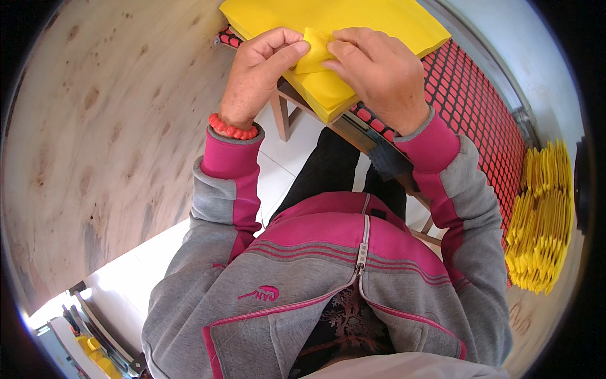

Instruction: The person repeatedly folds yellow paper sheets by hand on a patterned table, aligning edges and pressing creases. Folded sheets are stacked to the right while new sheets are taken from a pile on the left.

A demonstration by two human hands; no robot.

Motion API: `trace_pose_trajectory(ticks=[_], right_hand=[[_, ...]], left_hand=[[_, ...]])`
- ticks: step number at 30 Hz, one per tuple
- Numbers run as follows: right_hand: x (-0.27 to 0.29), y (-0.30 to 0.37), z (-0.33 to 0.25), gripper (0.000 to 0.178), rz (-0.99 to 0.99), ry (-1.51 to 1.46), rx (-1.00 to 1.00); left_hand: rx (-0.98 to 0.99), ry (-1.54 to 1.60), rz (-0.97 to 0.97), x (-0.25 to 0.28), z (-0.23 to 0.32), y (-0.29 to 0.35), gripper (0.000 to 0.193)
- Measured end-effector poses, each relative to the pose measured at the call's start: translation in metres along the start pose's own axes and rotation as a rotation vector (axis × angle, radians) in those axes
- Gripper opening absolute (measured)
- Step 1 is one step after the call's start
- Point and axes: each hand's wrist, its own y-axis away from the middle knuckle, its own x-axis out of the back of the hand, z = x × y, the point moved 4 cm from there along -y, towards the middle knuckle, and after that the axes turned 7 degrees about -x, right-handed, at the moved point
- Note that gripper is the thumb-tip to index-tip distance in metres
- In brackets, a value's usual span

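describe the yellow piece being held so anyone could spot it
Find the red-and-black tabletop, then the yellow stack lying on it. Over the stack's near edge, the left hand and right hand pinch the small yellow piece. Unlike the stack or the yellow bundles at far right, it alone is held.

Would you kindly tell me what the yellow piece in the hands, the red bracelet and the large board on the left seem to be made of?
Yellow piece: thin, matt paper or perhaps nonwoven fabric; it folds softly.
Red bracelet: opaque, rounded beads, perhaps plastic or stone; too small to judge shine.
Large board: probably plywood, dull finish; grain and dark knots show.
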Motion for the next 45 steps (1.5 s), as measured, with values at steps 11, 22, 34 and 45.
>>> trace_pose_trajectory(ticks=[11, 22, 34, 45], right_hand=[[-0.002, 0.011, 0.006, 0.013, 0.056, -0.046, 0.005], [0.016, 0.018, 0.003, 0.02, 0.07, -0.241, 0.017], [0.018, 0.013, 0.026, 0.038, -0.042, -0.363, -0.399], [0.02, 0.007, 0.032, 0.045, -0.37, -0.442, -0.372]], left_hand=[[-0.01, -0.003, 0.008, -0.002, -0.002, 0.002, 0.017], [-0.032, -0.001, 0.038, -0.003, -0.004, 0.002, 0.016], [-0.091, -0.012, 0.032, -0.006, -0.001, 0.004, 0.017], [-0.34, -0.368, 0.035, -0.011, 0.01, 0.006, 0.016]])
